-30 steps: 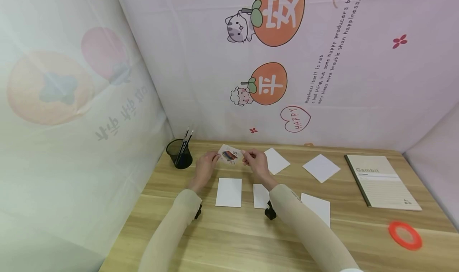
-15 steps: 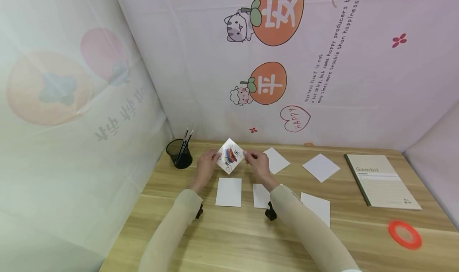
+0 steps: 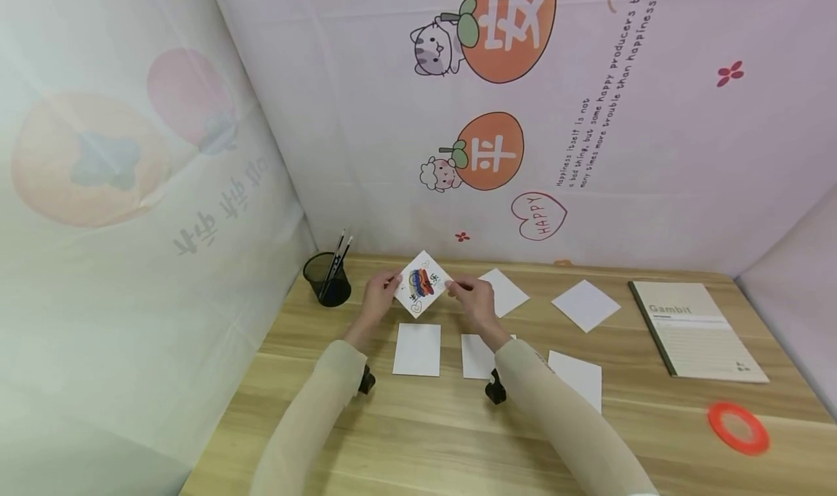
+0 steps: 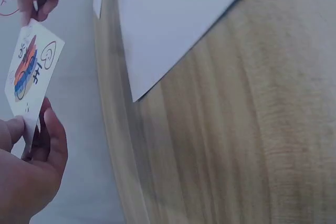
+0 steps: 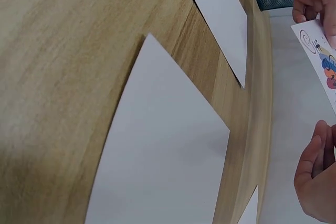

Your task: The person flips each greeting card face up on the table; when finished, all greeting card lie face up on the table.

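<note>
A small white card (image 3: 421, 284) with a blue, orange and red drawing, dark characters and hearts is held up above the back of the table, turned corner-up. My left hand (image 3: 378, 297) pinches its left corner, the thumb on the printed face in the left wrist view, fingers behind. At the opposite corner my right hand (image 3: 474, 300) pinches the card between thumb and finger. Below it lies a blank white card (image 3: 417, 349); another blank card (image 3: 477, 356) sits partly under the right forearm.
More white cards, one behind the right hand (image 3: 506, 294), one farther right (image 3: 585, 306), one by the right sleeve (image 3: 582, 378), lie about. A black mesh pen holder (image 3: 332, 289) stands left, a notebook (image 3: 700, 336) and red tape ring (image 3: 739, 428) right.
The printed card, tilted back a second ago, has turned its face toward the head camera and now shows as a full diamond. Both hands stay at its corners.
</note>
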`<state>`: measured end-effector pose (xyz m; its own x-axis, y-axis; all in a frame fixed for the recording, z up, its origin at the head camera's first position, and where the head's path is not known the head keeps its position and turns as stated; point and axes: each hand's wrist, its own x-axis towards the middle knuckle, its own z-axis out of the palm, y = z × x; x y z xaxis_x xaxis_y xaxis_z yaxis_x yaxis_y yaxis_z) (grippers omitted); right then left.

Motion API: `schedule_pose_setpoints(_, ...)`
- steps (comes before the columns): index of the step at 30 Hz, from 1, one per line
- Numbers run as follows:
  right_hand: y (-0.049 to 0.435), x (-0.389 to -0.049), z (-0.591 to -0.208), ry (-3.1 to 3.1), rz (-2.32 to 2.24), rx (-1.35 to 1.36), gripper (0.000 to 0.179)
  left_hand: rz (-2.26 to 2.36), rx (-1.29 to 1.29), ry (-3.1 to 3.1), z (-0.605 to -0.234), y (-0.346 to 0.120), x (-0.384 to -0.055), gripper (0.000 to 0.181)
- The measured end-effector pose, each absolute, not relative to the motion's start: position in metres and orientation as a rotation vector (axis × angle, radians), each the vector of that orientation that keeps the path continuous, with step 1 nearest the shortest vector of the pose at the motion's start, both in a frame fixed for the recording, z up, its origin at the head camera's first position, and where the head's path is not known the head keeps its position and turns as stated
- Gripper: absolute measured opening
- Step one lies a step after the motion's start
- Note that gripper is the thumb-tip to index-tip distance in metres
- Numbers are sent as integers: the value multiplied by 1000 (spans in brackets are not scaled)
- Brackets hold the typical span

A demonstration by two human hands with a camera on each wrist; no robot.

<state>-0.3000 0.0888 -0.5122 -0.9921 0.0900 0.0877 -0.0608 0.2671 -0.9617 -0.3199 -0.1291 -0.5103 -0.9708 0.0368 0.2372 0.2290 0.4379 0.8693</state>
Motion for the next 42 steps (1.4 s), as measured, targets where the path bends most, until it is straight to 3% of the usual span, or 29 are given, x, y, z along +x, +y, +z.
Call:
schedule_pose_setpoints(13, 89, -298, -516, -2374, 1985, -80, 28, -1894, -233, -2578, -510, -135, -325, 33)
schedule_pose_setpoints(27, 85, -296, -520, -2393, 1921, 178, 38, -1919, 32, -2478, -504, -135, -329, 26)
schedule_pose_setpoints(36, 73, -294, -517, -2212, 2099, -127, 35, -1974, 129, -2353, -501, -128, -329, 41)
schedule_pose_setpoints(42, 67, -301, -521, -2085, 2141, -275, 34, -1981, 134, -2378, -508, -125, -326, 36)
